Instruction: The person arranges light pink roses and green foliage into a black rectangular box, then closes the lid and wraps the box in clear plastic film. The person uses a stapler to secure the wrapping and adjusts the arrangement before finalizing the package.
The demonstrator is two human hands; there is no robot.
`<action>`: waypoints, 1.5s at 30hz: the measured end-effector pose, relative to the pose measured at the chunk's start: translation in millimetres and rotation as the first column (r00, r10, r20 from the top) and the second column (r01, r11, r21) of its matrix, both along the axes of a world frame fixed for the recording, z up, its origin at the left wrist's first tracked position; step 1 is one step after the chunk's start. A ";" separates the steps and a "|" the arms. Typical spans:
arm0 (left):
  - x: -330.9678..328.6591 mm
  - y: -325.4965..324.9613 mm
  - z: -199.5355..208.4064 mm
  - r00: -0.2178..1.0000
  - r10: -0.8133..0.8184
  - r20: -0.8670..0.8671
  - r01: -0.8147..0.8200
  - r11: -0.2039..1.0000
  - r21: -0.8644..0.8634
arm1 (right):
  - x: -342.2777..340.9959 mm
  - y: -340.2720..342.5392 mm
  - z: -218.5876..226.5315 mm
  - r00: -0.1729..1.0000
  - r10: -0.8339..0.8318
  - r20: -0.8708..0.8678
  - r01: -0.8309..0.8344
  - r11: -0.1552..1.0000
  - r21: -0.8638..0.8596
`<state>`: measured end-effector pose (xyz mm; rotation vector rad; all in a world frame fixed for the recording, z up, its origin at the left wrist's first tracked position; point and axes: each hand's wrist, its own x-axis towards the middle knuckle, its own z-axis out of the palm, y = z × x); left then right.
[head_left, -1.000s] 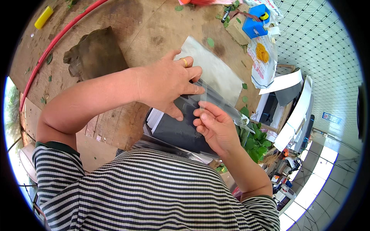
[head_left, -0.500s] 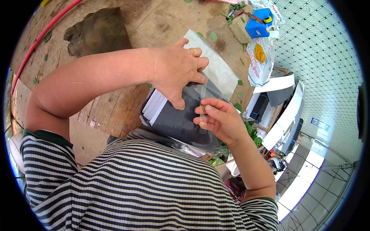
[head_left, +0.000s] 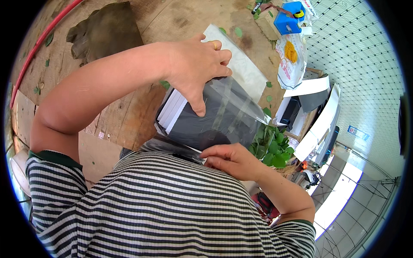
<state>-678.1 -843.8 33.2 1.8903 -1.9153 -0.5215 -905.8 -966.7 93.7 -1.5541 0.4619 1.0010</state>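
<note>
A dark, flat-topped stack (head_left: 230, 103) with white layered edges (head_left: 173, 112) on its left side lies in front of me, covered with clear plastic film (head_left: 251, 112). My left hand (head_left: 200, 69) rests across its far left part, thumb and fingers spread and pressing on top. By the stack's near edge, close to my shirt, my right hand (head_left: 232, 160) has its fingers closed on loose clear film (head_left: 189, 150). Its lower fingers are partly hidden. Two strips, seemingly tape, cross the film on top. Beyond the stack lies a whitish plastic-covered sheet (head_left: 241, 62).
On the wooden table (head_left: 185, 17) are a brown-green cloth or glove (head_left: 107, 32), a red hose (head_left: 41, 41) and scattered leaves. Green leafy stems (head_left: 273, 148) lie right of the stack. Farther right are a blue container (head_left: 289, 19), a white bag (head_left: 290, 64) and a box of boards (head_left: 301, 107).
My right hand has left the strip on top of the stack and moved down to the film at the near edge. My left hand stays on the stack.
</note>
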 end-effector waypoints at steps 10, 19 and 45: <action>-2.6 -7.9 12.6 0.992 0.128 -0.011 -0.129 0.986 -0.102 | 174.3 -189.3 20.3 0.683 0.193 0.704 0.405 0.702 -0.586; -13.5 -36.2 20.4 0.973 0.199 0.116 -0.207 0.977 0.057 | 294.2 -419.0 -88.2 0.522 -0.323 0.789 0.845 0.317 -0.430; 86.6 -365.4 -43.6 0.060 0.446 -0.893 -0.638 0.705 0.310 | 42.4 -175.5 -44.0 0.448 -0.842 0.299 0.750 0.536 0.388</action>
